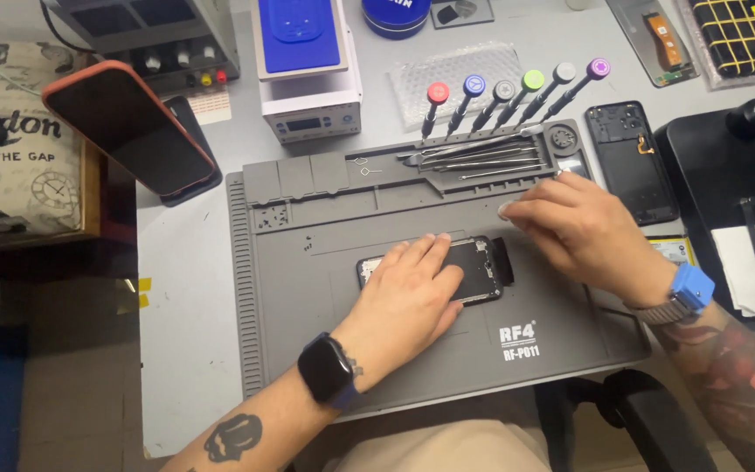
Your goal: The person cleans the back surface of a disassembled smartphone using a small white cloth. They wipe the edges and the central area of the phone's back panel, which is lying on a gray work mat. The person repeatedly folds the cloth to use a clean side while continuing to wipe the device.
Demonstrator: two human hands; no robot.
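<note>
The opened phone (474, 271) is laid flat on the grey work mat (308, 262), near the middle of it, with its long axis running left to right across the person's front. It is pressed down by the left hand (412, 297), whose fingers (425, 253) are held together and stretched flat over the phone's left and middle part; nothing is gripped, the phone is only pinned under the palm. The phone's right end, with a dark strip beside it, is left uncovered. The right hand (583, 227) is set just right of and beyond that end, apart from the phone, fingertips close together and pointing left onto the mat near the tool tray; whether something small is pinched there cannot be told. The left hand is thus the nearer one. A row of screwdrivers (517, 96) with coloured caps is stood at the mat's far edge, and the mat is carried by a grey table (185, 288).
</note>
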